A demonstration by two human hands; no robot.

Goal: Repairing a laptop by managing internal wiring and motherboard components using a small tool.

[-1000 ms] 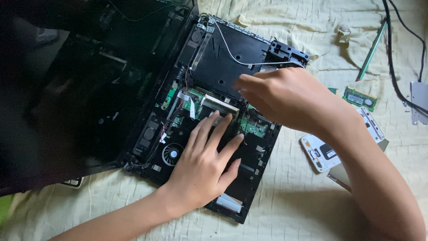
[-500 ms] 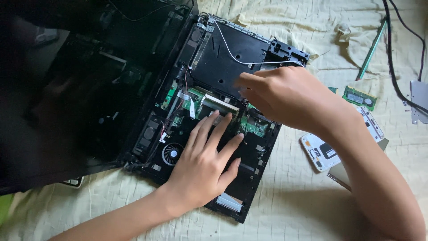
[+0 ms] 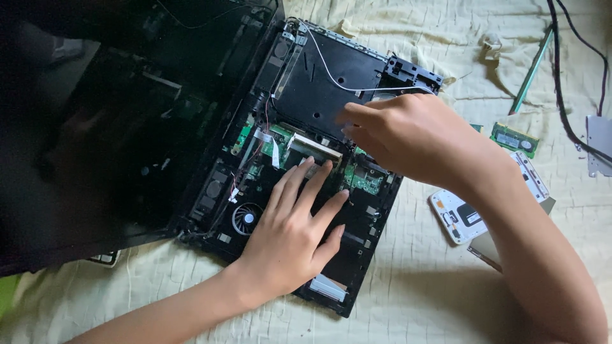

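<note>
An opened black laptop base point(image 3: 331, 76) lies on a pale yellow quilt, its green circuit board point(image 3: 363, 179) and round fan point(image 3: 245, 218) exposed. My left hand point(image 3: 293, 236) rests flat on the board, fingers spread, fingertips near a long metal slot point(image 3: 313, 148). My right hand point(image 3: 408, 137) hovers over the board's right part, fingers curled toward the slot; what its fingertips touch is hidden. The dark laptop lid point(image 3: 108, 127) lies open to the left.
On the quilt point(image 3: 414, 286) to the right lie a green memory stick point(image 3: 514, 140), a white drive point(image 3: 462, 213), a thin green tool point(image 3: 531, 70), black cables point(image 3: 564, 83) and a grey metal plate point(image 3: 599, 137).
My right hand has shifted slightly down and left over the board. My left hand stays in place.
</note>
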